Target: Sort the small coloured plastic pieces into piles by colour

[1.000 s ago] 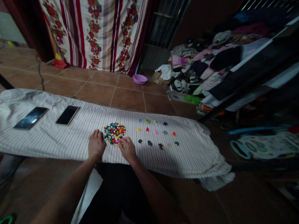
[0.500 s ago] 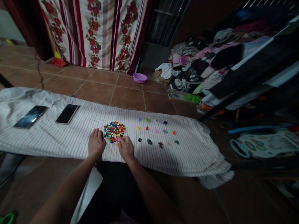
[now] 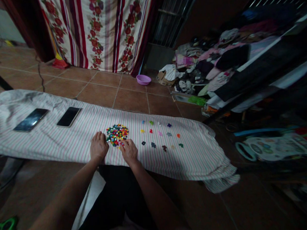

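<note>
The right hand (image 3: 129, 151) reached into the near edge of the pile of small colored pieces (image 3: 116, 133), thumb and fingertips drawn together; whether a piece was pinched between them could not be told. The left hand (image 3: 98, 145) rested palm down beside the pile, fingers slightly bent, and what its palm covered, if anything, was hidden. The pile lay on the striped cloth (image 3: 92, 120), with small single-color clusters, the black one (image 3: 143, 143) nearest the right hand, set apart in loose rows. The likeliest trouble was a sleeve-less forearm or knee tugging the cloth, whose soft folds could have shifted the rows or rolled pieces off the near edge. Dim light could also have led to confusion between the darker colors, and crowded pieces could have scattered under a fingertip. No container held the pieces. On the floor beyond stood a purple basin (image 3: 144, 83), its contents, if any, indiscernible; a cardboard box (image 3: 164, 80) had white fabric (image 3: 171, 73) draped over it.
</note>
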A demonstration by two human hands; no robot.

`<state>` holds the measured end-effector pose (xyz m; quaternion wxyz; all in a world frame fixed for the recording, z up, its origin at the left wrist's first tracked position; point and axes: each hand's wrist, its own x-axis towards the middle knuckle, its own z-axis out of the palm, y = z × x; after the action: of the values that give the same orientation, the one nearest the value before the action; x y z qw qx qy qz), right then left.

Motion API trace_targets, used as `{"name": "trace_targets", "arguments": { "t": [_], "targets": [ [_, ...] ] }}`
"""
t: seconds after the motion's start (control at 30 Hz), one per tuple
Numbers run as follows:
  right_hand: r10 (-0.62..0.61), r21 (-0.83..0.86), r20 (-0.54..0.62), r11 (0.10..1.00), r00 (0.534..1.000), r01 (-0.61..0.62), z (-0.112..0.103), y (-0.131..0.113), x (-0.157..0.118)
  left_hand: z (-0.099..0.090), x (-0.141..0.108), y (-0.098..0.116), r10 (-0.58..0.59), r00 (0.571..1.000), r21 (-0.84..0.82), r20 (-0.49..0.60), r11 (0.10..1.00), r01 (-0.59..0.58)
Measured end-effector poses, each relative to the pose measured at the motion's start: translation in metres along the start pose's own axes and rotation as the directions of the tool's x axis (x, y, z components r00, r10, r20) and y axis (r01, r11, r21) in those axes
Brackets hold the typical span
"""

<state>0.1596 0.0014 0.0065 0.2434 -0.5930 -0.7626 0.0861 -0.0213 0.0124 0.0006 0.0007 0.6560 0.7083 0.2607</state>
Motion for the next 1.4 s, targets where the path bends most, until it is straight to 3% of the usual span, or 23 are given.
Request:
{"name": "trace_targets", "arguments": {
  "t": [0.43,0.73,1.4],
  "targets": [
    [-0.009,0.020,-0.029,1.000,1.000,0.010,0.001,-0.003,-0.001,-0.003,0.000,0.002,-0.012,1.000,0.018,0.020,1.000,0.011],
    [-0.008,0.144,-0.038,0.990,0.999,0.014,-0.001,0.002,-0.002,-0.002,0.000,0.001,-0.009,1.000,0.015,0.012,1.000,0.009],
    [0.180,0.399,-0.228,0.914,0.957,-0.077,0.010,0.017,0.001,0.003,0.000,-0.003,0.003,1.000,0.039,0.001,0.999,-0.003]
  ]
}}
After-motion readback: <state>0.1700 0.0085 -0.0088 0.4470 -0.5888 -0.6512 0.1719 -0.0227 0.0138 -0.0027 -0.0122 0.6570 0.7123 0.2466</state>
